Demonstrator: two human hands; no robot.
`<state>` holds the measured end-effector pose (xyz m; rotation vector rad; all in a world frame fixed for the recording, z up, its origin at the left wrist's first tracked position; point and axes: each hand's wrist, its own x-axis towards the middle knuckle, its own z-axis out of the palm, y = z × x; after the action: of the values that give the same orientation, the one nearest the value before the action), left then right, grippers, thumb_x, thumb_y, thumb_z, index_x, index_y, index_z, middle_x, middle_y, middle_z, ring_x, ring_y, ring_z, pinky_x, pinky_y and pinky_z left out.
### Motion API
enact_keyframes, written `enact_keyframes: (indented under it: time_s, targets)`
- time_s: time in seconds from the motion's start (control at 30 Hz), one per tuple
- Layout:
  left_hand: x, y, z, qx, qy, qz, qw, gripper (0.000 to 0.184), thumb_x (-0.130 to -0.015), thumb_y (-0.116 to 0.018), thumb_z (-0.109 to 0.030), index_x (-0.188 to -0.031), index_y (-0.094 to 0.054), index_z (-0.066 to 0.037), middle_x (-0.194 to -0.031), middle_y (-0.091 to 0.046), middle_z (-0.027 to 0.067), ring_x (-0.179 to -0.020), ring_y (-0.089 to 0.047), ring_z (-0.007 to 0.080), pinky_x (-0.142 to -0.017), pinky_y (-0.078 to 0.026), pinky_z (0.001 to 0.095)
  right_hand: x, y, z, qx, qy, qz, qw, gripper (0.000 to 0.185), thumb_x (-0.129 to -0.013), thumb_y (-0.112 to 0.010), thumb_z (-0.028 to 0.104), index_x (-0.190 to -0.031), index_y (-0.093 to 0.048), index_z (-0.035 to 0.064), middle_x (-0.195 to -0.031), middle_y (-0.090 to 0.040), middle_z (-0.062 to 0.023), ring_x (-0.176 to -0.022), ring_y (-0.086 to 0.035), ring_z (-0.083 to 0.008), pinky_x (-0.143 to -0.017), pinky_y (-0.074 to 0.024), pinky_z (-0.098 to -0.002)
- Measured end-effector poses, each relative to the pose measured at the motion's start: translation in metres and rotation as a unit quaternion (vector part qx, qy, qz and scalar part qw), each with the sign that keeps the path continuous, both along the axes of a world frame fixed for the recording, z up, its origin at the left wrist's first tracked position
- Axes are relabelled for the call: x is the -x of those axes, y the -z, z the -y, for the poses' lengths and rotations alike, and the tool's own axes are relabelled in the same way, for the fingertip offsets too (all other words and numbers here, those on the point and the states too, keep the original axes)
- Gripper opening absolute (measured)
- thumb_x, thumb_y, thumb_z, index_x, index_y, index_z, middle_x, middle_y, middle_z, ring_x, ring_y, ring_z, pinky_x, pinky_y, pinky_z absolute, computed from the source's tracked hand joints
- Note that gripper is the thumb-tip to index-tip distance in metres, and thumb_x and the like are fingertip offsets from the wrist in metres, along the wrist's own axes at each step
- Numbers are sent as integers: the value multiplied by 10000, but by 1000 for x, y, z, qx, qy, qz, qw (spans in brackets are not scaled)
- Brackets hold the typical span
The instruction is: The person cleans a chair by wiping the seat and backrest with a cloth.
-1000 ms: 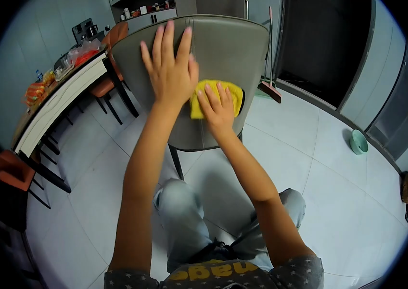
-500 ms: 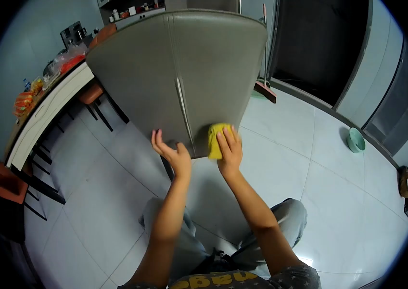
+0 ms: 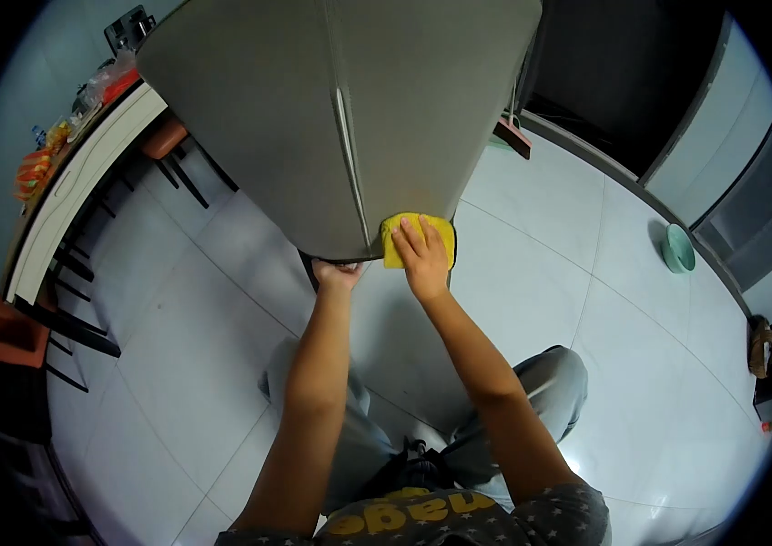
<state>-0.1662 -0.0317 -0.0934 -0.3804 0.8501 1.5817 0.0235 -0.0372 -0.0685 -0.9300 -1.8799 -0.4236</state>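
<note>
A large grey chair back with a vertical centre seam fills the upper middle of the view, tilted toward me. My right hand lies spread on a yellow cloth, pressing it against the lower right corner of the chair back. At the lower left edge, my left hand is under the rim, gripping it from below; part of its fingers is hidden behind the edge. Dark chair legs show beneath.
A long table with bags on it stands at the left, with orange chairs beside it. A broom rests behind the grey chair. On the right floor sits a green bowl.
The chair back has tilted closer and looks larger. My left hand went from its upper face down to the bottom edge. My right hand and the cloth moved down to the lower right corner.
</note>
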Motion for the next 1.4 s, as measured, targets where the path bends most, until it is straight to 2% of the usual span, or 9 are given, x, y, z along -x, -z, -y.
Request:
enact_keyframes:
  time_s: [0.07, 0.2, 0.3, 0.43, 0.7, 0.87, 1.17, 1.3, 1.4]
  targets:
    - [-10, -13, 7, 3, 26, -26, 999, 502, -925, -256, -500, -946, -639, -176, -812, -619, -39, -963, -567, 93, -1013, -327, 361, -17, 3, 9, 33, -4, 37, 999, 362, -776, -587, 99, -1132, -650, 122, -1251, -580, -39, -1157, -522, -350, -941, -444, -467]
    - [-21, -8, 10, 24, 24, -8, 999, 617, -925, -203, -564, -1131, -586, -128, -1181, -603, 10, -1199, -497, 160, -1103, -189, 442, -31, -36, 14, 51, -40, -44, 997, 433, -747, -573, 10, -1162, -635, 119, -1281, -561, -56, -1187, -501, -369, -959, -439, -448]
    - [-25, 14, 16, -37, 1, 40, 998, 747, -915, -229, -625, -1340, -412, -39, -1385, -462, 64, -1323, -378, 221, -1118, -202, 456, -16, -108, 8, -117, -16, -157, 981, 443, -743, -585, 16, -1167, -637, 133, -1287, -554, -59, -1202, -490, -370, -971, -418, -477]
    - [-29, 29, 28, -116, -27, 73, 990, 817, -920, -141, -645, -1359, -397, -5, -1438, -413, 81, -1365, -324, 205, -1121, -224, 443, 7, -150, -7, -179, 19, -96, 979, 380, -781, -601, 106, -1154, -645, 164, -1273, -560, -43, -1201, -492, -333, -1010, -354, -511]
    - [-33, 52, 37, -204, -19, 71, 976, 771, -944, -125, -604, -1405, -353, -29, -1483, -356, 60, -1396, -268, 187, -1120, -224, 447, -6, -20, -19, -56, -19, 23, 998, 421, -775, -631, 83, -1189, -621, 161, -1284, -565, -23, -1230, -481, -314, -1015, -371, -493]
    - [-31, 60, 33, -223, -10, 51, 973, 663, -962, -280, -530, -1390, -367, -31, -1466, -376, 67, -1391, -272, 198, -1120, -214, 462, -32, 8, -2, 70, -69, 91, 991, 403, -815, -533, 129, -1212, -604, 140, -1291, -560, -3, -1234, -474, -325, -988, -413, -445]
    - [-29, 73, 26, -226, 27, -44, 973, 545, -966, -367, -524, -1317, -441, -114, -1410, -447, 2, -1322, -369, 163, -1078, -280, 446, -34, -158, -26, -208, 34, -157, 965, 429, -738, -626, 14, -1158, -629, 103, -1263, -562, -89, -1217, -471, -379, -987, -401, -469]
    - [-27, 78, 13, -204, 46, -68, 976, 511, -975, -332, -529, -1321, -444, -170, -1428, -418, -39, -1329, -346, 145, -1038, -328, 439, -22, -117, -42, -163, 53, -123, 978, 398, -774, -594, 44, -1164, -627, 115, -1296, -550, -62, -1212, -479, -370, -964, -403, -515]
    - [-32, 73, 19, -190, 54, -65, 978, 517, -974, -318, -536, -1332, -441, -185, -1453, -388, -57, -1352, -316, 132, -1069, -278, 437, -27, -15, -21, 7, 28, -36, 999, 443, -774, -571, 24, -1207, -598, 117, -1311, -543, -61, -1206, -495, -354, -945, -427, -464]
